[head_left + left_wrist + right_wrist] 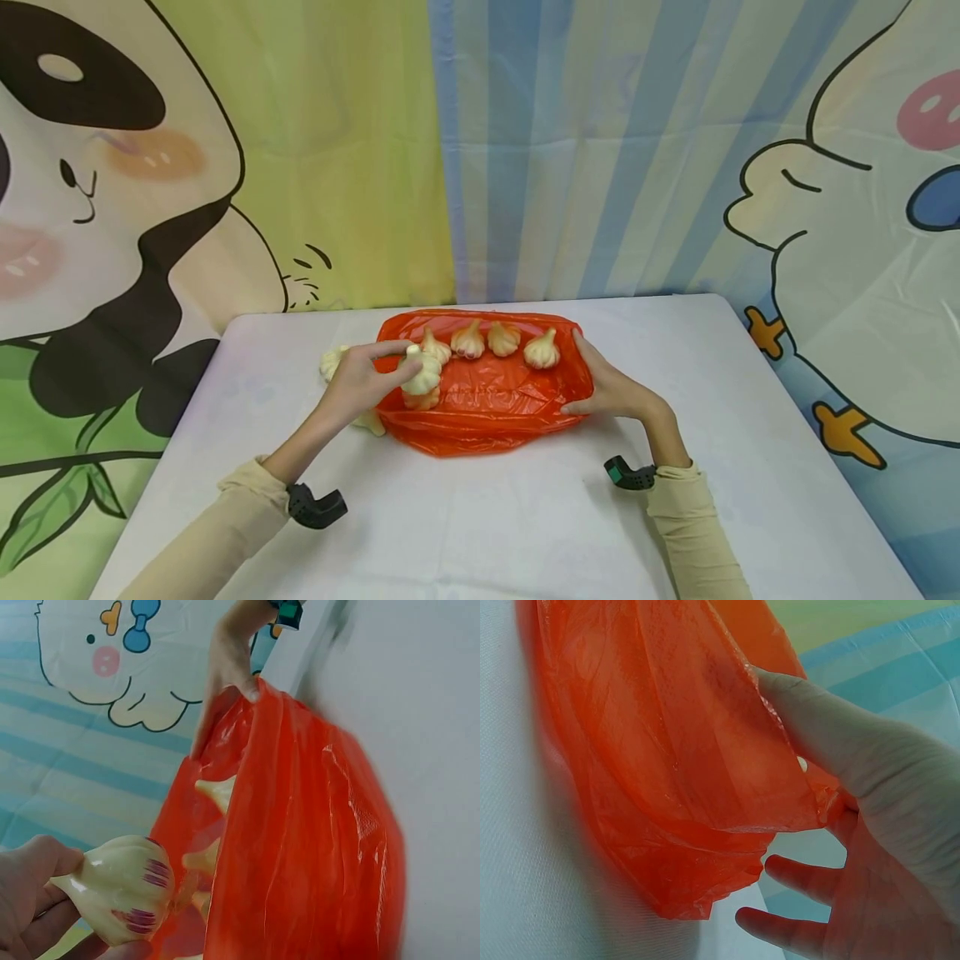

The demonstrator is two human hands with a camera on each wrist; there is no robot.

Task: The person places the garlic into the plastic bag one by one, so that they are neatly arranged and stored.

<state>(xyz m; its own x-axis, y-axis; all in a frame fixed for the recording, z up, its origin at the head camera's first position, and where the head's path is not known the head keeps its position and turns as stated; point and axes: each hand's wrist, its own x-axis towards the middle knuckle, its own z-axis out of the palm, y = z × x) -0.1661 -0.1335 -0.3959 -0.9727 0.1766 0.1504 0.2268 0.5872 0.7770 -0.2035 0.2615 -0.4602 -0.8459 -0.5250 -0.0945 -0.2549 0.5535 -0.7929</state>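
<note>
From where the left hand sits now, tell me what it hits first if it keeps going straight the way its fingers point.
The left hand, gripping a garlic bulb, points right across the orange bag. It would probably first meet the garlic bulbs lined up in the bag, though depth is hard to judge.

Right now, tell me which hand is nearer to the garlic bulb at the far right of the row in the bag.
Right. The right hand holds the orange bag edge just beside that bulb. The left hand grips another garlic bulb at the bag's opposite end.
</note>
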